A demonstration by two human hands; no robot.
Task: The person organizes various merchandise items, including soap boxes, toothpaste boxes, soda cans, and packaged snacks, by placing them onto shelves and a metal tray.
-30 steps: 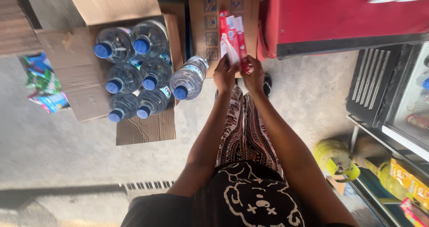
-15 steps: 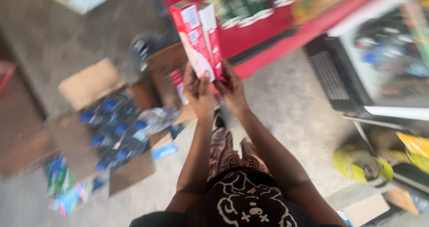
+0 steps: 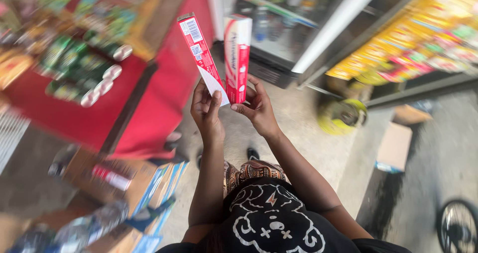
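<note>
Holding two long red-and-white cartons upright at chest height, the person grips one in each hand: the left hand point(image 3: 208, 109) closes around the base of the left carton point(image 3: 203, 58), thumb across its white lower corner, while the right hand point(image 3: 256, 108) pinches the foot of the right carton point(image 3: 237, 58) between fingertips and thumb. The cartons stand just beside each other, fanned apart at their tops. Both holds sit low on tall boxes, so a loose pinch could likely let one tip or slide out, falling toward the concrete floor point(image 3: 298, 133) near the person's shoes. Farther off, a red counter point(image 3: 99, 118) carries green cans, and a glass-fronted cooler point(image 3: 279, 29) stands beyond. Motion blur smears the yellow packets on the right-hand shelf point(image 3: 423, 39) and the opened cardboard boxes point(image 3: 114, 183) at lower left; their contents are hard to make out.
</note>
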